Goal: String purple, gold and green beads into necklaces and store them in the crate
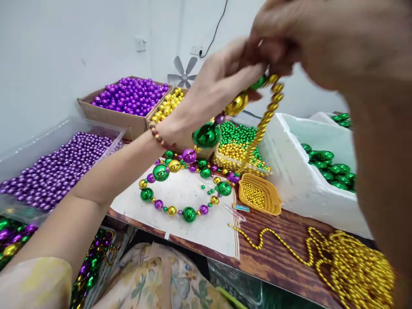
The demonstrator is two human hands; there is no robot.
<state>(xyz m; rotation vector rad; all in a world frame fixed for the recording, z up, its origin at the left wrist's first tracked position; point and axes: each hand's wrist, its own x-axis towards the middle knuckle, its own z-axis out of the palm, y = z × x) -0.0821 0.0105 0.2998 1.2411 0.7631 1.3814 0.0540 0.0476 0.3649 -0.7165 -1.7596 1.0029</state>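
Note:
My left hand (pixel 222 73) is raised in front of me with its fingers closed on a bead garland (pixel 207 134) of large green, gold and purple beads, which hangs below the palm. My right hand (pixel 283 38) meets it at the upper right, fingers pinched together against the left fingertips. From under the joined fingers a gold bead string (pixel 267 113) hangs down toward the table. Exactly where the two strands meet is hidden by the fingers. A ring of mixed beads (pixel 189 213) lies on the white cloth (pixel 186 189) below the hands.
A yellow basket (pixel 277 206) of small gold beads stands right of the cloth. Piled gold bead strands (pixel 357 266) lie at the front right. Around the back are a tub of purple beads (pixel 64 167), a cardboard box (pixel 112 116) and a white foam box (pixel 305 180).

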